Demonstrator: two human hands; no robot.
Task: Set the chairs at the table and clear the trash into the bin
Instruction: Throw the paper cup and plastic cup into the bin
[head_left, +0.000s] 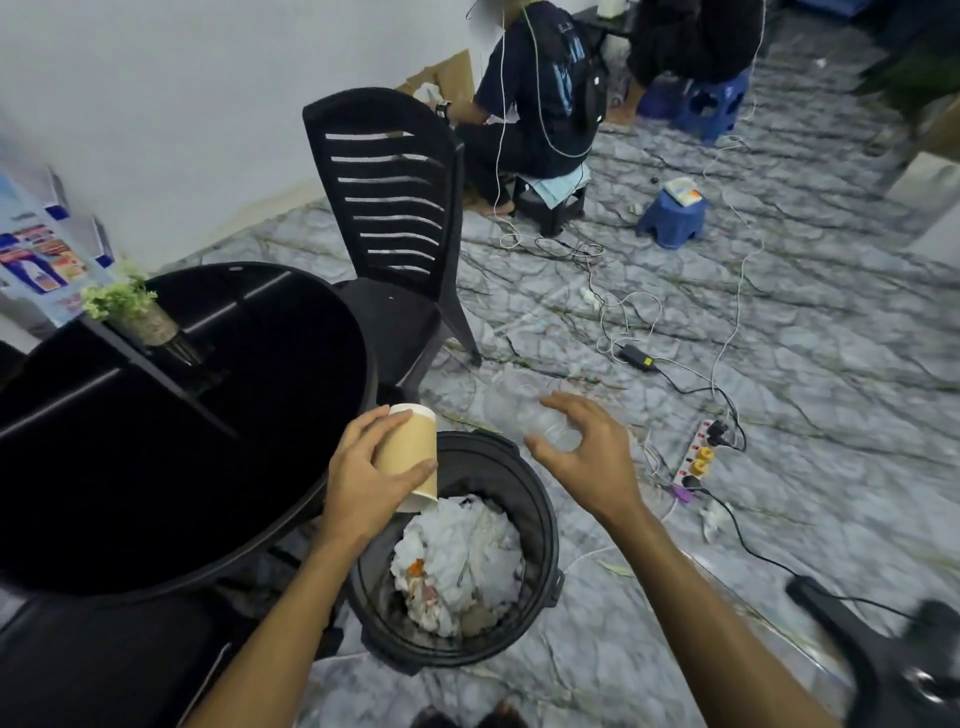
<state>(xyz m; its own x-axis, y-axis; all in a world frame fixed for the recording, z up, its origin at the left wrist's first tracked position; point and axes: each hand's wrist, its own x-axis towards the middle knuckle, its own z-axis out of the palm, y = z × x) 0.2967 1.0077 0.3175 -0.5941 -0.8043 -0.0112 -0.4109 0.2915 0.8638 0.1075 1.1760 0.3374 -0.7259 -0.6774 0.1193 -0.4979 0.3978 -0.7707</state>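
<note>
Marbled floor (779, 332) carries a round black table (156, 441), a black chair (395, 234) at its far edge, and a black bin (540, 519) of white trash (462, 556). Over the bin, the left hand (363, 483) grips a paper cup (410, 457); the right hand (587, 452) loosely cradles a clear plastic cup (524, 410).
</note>
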